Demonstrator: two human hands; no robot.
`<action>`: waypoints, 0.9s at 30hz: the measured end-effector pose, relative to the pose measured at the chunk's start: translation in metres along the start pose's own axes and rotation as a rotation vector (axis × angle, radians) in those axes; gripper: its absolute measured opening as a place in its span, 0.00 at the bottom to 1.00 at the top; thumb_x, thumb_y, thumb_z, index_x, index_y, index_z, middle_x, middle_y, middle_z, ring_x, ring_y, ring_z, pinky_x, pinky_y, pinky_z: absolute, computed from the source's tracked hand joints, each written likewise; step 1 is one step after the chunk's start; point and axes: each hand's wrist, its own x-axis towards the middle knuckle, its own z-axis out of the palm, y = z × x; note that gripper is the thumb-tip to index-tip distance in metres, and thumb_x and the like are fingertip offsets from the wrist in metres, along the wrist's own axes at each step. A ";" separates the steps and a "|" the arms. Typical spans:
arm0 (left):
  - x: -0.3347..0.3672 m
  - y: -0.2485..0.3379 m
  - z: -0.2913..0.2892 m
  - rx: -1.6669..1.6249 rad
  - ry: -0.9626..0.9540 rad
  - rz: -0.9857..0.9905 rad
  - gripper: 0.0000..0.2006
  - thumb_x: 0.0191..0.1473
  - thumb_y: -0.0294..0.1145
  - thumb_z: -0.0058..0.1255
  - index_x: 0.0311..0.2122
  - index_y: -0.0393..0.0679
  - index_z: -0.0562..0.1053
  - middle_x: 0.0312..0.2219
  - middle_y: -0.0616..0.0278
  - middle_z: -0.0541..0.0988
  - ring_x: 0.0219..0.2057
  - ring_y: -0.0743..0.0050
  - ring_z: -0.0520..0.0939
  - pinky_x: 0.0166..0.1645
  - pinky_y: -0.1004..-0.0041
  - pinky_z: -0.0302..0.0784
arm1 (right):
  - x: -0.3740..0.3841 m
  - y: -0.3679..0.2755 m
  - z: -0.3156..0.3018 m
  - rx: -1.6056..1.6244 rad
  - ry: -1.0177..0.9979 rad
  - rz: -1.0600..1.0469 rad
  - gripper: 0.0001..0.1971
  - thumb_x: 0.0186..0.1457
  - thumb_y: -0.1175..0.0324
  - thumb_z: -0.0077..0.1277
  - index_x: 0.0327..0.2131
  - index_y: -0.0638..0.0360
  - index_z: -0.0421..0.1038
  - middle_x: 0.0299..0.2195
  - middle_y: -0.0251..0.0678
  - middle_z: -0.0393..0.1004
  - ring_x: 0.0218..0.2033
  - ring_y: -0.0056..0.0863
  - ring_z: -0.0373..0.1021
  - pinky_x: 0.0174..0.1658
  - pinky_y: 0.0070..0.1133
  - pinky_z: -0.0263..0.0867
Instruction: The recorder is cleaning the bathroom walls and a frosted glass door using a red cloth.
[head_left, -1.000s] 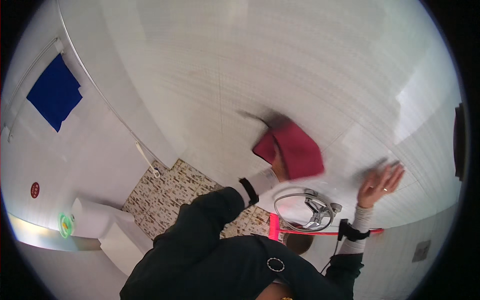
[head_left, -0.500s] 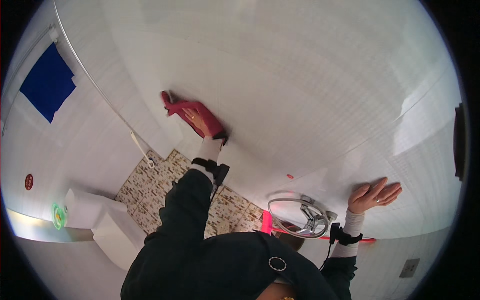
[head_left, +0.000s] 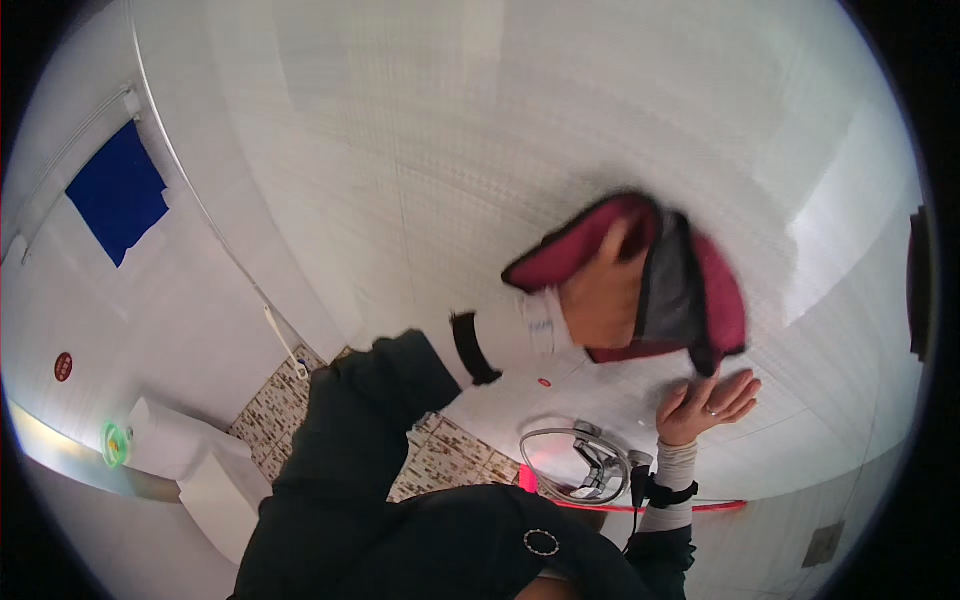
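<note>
My left hand (head_left: 603, 298) is on a dark red cloth (head_left: 727, 295) with black edging and a grey patch, against the pale wall. The cloth is folded and bulging. Its folds hide some of my fingertips, and motion smears both hand and cloth slightly. Just below the cloth's lower right corner is my right hand (head_left: 703, 408), open, its fingers spread near the wall. That corner overlaps the fingertips in view; I cannot tell whether they touch.
Below my hands, a chrome shower mixer (head_left: 597, 468) with a looped hose is fixed to the wall. At left are a white toilet (head_left: 205, 455), a blue cloth (head_left: 120, 192) on a rail, and a hanging pull cord (head_left: 272, 318). Patterned tiles (head_left: 455, 450) cover the floor.
My left hand has swept the red cloth rightward across the wall, from far left to close by my right hand. The cloth has opened out, showing its grey patch. My right hand has shifted slightly left.
</note>
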 end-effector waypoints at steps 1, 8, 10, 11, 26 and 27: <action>0.028 -0.006 -0.012 -0.029 0.042 0.020 0.36 0.44 0.66 0.48 0.52 0.48 0.68 0.54 0.50 0.66 0.59 0.45 0.58 0.56 0.32 0.36 | 0.000 0.004 -0.001 0.000 0.012 -0.017 0.25 0.60 0.54 0.34 0.59 0.52 0.57 0.63 0.57 0.43 0.64 0.60 0.36 0.61 0.52 0.27; 0.083 -0.095 -0.108 0.481 0.530 -0.391 0.43 0.46 0.63 0.50 0.60 0.42 0.56 0.61 0.44 0.51 0.62 0.38 0.48 0.62 0.44 0.37 | 0.002 0.003 -0.009 0.010 0.004 0.014 0.25 0.59 0.57 0.36 0.58 0.55 0.60 0.64 0.53 0.44 0.65 0.55 0.36 0.63 0.47 0.25; 0.078 -0.128 -0.141 0.255 0.674 -0.436 0.41 0.52 0.62 0.45 0.60 0.38 0.54 0.59 0.40 0.54 0.60 0.39 0.53 0.61 0.43 0.36 | 0.001 0.001 -0.007 0.009 -0.024 0.035 0.23 0.58 0.57 0.36 0.55 0.52 0.65 0.63 0.54 0.45 0.64 0.58 0.37 0.62 0.50 0.25; 0.070 -0.139 -0.151 0.436 0.700 -0.485 0.40 0.53 0.61 0.44 0.59 0.35 0.55 0.59 0.40 0.54 0.59 0.36 0.55 0.61 0.45 0.39 | 0.003 -0.004 -0.005 0.024 -0.011 0.030 0.23 0.58 0.57 0.38 0.55 0.51 0.64 0.63 0.54 0.46 0.64 0.58 0.37 0.62 0.50 0.25; 0.149 0.028 -0.040 0.274 0.316 0.359 0.28 0.31 0.65 0.56 0.32 0.52 0.80 0.43 0.50 0.75 0.58 0.32 0.55 0.56 0.23 0.32 | 0.002 0.005 -0.009 0.050 0.022 0.029 0.22 0.59 0.54 0.39 0.55 0.47 0.65 0.63 0.46 0.49 0.64 0.50 0.42 0.63 0.44 0.30; 0.153 0.018 -0.045 0.272 0.364 0.341 0.30 0.31 0.65 0.56 0.36 0.52 0.79 0.43 0.50 0.75 0.58 0.33 0.56 0.57 0.24 0.30 | 0.003 0.008 -0.010 0.046 0.033 0.021 0.22 0.59 0.55 0.39 0.56 0.48 0.65 0.63 0.46 0.49 0.64 0.50 0.42 0.64 0.44 0.30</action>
